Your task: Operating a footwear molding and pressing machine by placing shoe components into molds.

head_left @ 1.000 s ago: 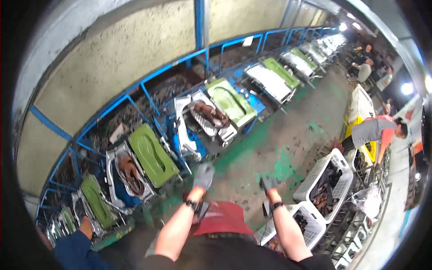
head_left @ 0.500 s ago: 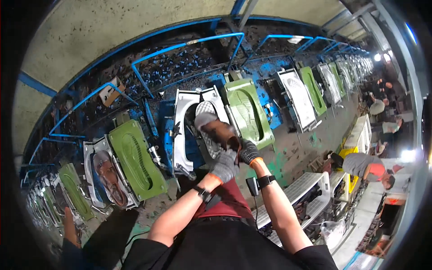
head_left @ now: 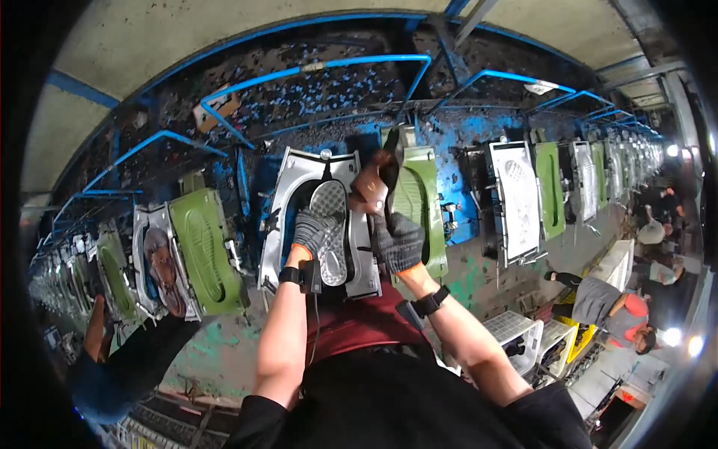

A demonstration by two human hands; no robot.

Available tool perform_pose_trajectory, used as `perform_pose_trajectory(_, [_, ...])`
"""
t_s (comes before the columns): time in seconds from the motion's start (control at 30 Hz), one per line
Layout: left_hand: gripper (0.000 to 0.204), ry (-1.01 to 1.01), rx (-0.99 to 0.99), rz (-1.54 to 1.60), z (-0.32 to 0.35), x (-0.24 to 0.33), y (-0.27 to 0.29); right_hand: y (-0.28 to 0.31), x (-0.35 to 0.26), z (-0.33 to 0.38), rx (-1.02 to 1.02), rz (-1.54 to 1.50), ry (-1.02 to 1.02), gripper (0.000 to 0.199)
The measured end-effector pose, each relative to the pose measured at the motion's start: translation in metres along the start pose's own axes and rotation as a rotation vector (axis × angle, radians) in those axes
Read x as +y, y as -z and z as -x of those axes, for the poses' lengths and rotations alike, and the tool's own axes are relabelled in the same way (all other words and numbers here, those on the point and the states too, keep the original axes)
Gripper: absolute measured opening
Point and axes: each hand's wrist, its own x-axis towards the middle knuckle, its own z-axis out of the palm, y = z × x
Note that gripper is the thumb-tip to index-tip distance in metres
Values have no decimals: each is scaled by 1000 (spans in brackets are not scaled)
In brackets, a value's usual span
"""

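My right hand (head_left: 398,243), in a dark grey glove with an orange cuff, is closed on a brown shoe upper (head_left: 372,183). It holds the upper over the seam between the silver mould frame (head_left: 278,217) and the open green mould half (head_left: 420,202). My left hand (head_left: 317,233), in a similar glove, grips the left side of a silver, dimpled shoe last (head_left: 329,202). That last lies bare, sole side up, within the frame. The fingertips of my left hand are partly hidden.
Another mould on the left has a brown upper (head_left: 161,262) beside its green half (head_left: 206,251). More moulds (head_left: 514,198) line both sides. Blue rails (head_left: 321,66) run behind. Crates (head_left: 512,329) and a co-worker (head_left: 598,307) are at the right; another person's arm (head_left: 95,329) shows at left.
My left hand has left the brown upper and moved left onto the last. My right hand has carried the upper up and to the right, off the last. The view has turned slightly.
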Motion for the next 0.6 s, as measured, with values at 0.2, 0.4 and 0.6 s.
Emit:
perform_pose_trajectory(0.2, [65,226,304,178,92,28,-10,-62,6,-39,-262,80,238,23])
perform_pose_trajectory(0.4, [52,172,-189,-312,167,27,22,-189,36,165,-958,-24,476,35])
perform_pose_trajectory(0.6, [58,535,628,194,141,26,-2,-62,-44,66,-1190,-13,196,49])
